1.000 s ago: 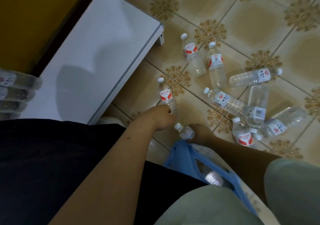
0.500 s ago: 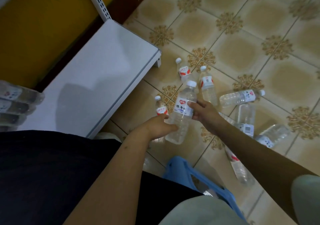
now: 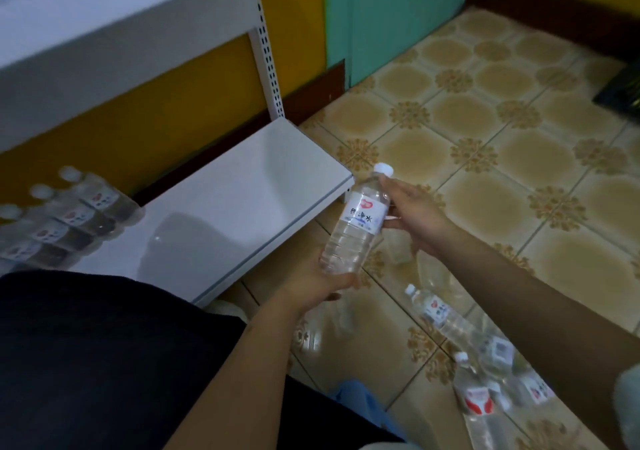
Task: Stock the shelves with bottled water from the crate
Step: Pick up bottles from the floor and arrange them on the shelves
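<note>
A clear water bottle (image 3: 356,222) with a white cap and a white label bearing a red mark is held in the air between my two hands, tilted so that its cap points up and away from me. It hangs just off the front right corner of the white bottom shelf (image 3: 242,203), above the floor. My left hand (image 3: 320,285) cups the bottle's base from below, fingers curled round its lower end. My right hand (image 3: 414,212) grips the bottle at the label and neck, thumb and fingers wrapped round its far side.

On the shelf's left end lies a blurred row of bottles (image 3: 65,217), caps pointing toward the wall, packed side by side. A perforated white upright (image 3: 266,44) rises from the shelf's back corner against a yellow wall, and a higher white shelf board (image 3: 104,9) crosses the upper left.

Loose bottles (image 3: 450,321) lie on their sides on the patterned tile floor (image 3: 485,144) beneath my right forearm, some overlapping; further ones near the lower right edge are blurred. A blue crate rim (image 3: 353,394) shows at the bottom, partly hidden by my left forearm. My dark trouser leg (image 3: 104,363) fills the lower left. A teal panel (image 3: 391,16) stands beyond the shelf unit.
</note>
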